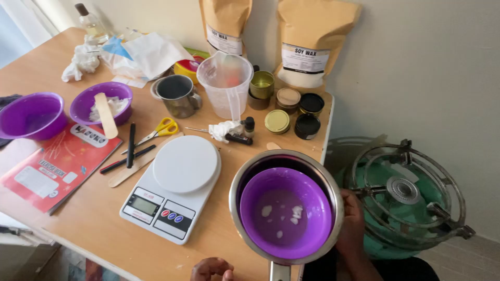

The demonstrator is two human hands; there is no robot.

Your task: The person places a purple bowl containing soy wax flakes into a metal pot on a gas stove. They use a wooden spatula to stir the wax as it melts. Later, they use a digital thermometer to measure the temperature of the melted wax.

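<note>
The right hand grips the rim of the metal pot. A purple bowl sits inside the pot. The left hand is curled, holding nothing, just left of the pot's handle. The white scale sits left of the pot on the worktop.

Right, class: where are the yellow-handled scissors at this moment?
In the head view, the scissors lie on the wooden table, left of centre, between the metal mug and the white kitchen scale.
</note>
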